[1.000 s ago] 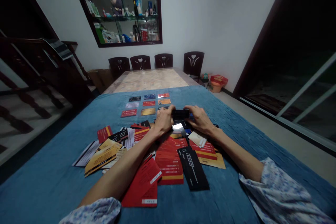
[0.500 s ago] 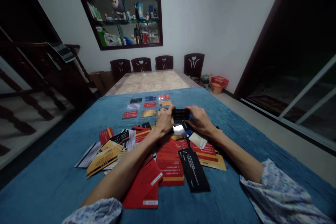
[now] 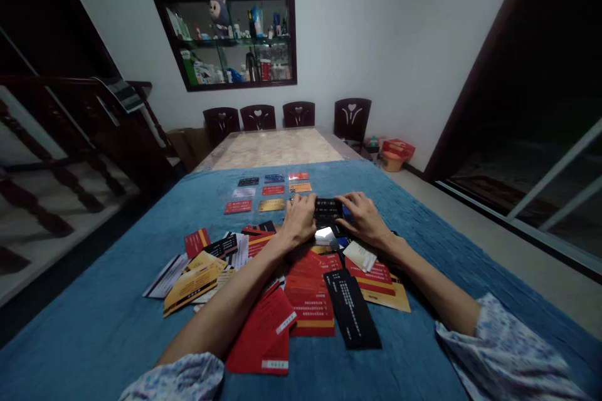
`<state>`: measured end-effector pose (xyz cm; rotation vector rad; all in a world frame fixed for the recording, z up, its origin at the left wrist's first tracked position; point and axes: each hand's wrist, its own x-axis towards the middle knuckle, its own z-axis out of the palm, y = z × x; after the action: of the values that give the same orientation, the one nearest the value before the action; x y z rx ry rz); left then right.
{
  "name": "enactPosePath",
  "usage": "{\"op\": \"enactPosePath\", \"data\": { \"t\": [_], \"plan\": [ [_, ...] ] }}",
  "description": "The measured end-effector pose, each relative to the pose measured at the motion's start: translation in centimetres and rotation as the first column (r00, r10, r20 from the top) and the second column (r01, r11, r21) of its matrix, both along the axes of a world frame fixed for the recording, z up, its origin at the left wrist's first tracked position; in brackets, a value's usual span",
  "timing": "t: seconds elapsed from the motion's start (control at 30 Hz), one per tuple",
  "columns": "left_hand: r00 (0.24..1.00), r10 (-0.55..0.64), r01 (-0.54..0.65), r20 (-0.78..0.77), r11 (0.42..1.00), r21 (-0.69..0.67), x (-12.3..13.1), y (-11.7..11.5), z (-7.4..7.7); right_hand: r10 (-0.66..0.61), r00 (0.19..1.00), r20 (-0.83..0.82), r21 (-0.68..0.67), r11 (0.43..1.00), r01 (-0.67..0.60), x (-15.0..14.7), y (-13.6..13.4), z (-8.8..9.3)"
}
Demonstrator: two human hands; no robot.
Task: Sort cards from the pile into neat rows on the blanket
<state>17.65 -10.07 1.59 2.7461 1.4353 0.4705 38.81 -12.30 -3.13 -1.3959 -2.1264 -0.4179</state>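
Note:
A black card with pale print stands between my two hands, tilted with its printed face toward me. My left hand pinches its left edge, and my right hand grips the right edge. Under them spreads a loose pile of cards: red cards, a black card with white text, a gold card and a cream card. Beyond the left hand, several cards lie in neat rows, among them a gold card and a red card. The left hand partly hides that layout.
A blue cloth covers the near part of the table, and a marbled tabletop shows beyond it. Dark chairs stand at the far end. A wall cabinet holds a plush toy and bottles. A wooden railing is at left.
The black card has tipped so that more of its printed face shows. Both hands stay on it. The whole view has shifted slightly.

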Motion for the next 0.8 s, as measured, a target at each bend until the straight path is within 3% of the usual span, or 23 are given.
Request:
{"op": "enactPosePath", "data": {
  "t": [0.27,0.57,0.8],
  "plan": [
    [0.995,-0.024,0.023,-0.100,1.000,-0.012,-0.7,-0.3,1.7,0.026,0.996,0.081,-0.017,1.000,-0.024,0.1,0.2,0.6],
    [0.971,-0.064,0.060,-0.231,0.998,-0.023,-0.9,0.1,3.2,0.104,0.990,0.097,-0.159,0.983,-0.087,0.3,1.3,1.9],
    [0.962,-0.077,0.063,-0.262,0.996,-0.063,-2.6,0.8,3.3,0.181,0.975,0.130,-0.315,0.940,-0.133,-0.8,2.6,3.3]
  ]
}}
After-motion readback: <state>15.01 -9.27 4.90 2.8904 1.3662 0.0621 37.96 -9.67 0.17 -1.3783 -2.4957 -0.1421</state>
